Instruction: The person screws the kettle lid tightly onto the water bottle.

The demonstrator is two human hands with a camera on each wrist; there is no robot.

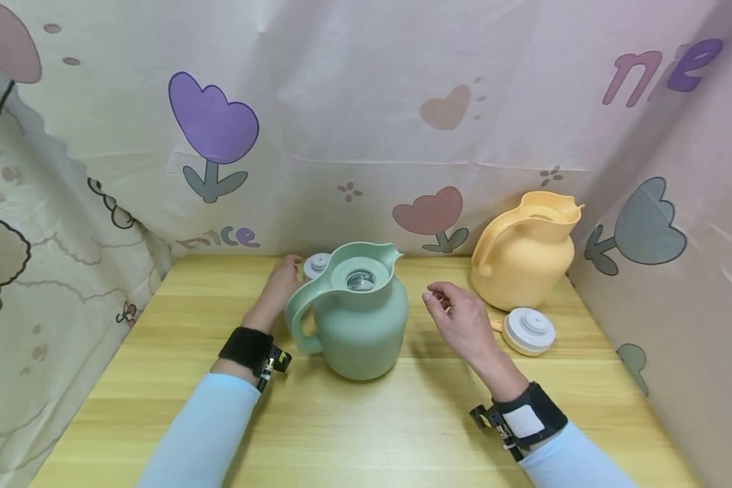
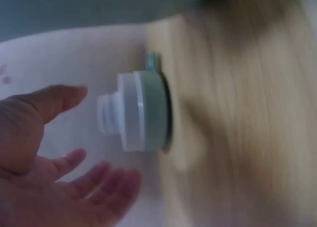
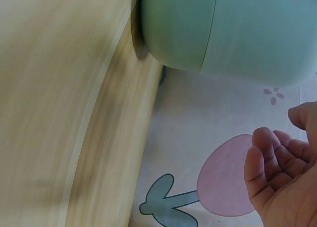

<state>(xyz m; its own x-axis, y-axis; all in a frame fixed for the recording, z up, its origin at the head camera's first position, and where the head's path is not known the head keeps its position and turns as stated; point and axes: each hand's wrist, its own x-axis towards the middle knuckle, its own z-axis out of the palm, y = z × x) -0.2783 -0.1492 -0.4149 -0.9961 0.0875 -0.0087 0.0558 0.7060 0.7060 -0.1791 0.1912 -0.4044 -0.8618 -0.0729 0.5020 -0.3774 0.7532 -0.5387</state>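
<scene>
Fingers of the left hand (image 1: 278, 288) are parted and hold nothing; the green-and-white lid (image 2: 143, 110) sits on the worktop (image 1: 366, 434) just beyond them and the thumb. The green jug (image 1: 362, 332) stands upright to their right, between both hands. Loosely bent, the right hand's (image 1: 460, 318) fingers are empty, beside that jug. To their right are the yellow jug (image 1: 524, 261) and, nearer the wearer, the yellow-and-white lid (image 1: 529, 331).

Pale wood-grain tabletop (image 1: 317, 440) under the fingers (image 1: 444, 289), wrinkly whitish patterned sheet (image 1: 341, 102) hanging behind them. Purple tulip (image 1: 213, 122) up and left past the left fingers (image 1: 290, 261), a pink tulip (image 1: 430, 211) straight beyond the right ones, plus soft glare (image 1: 372, 434) this side of them.
</scene>
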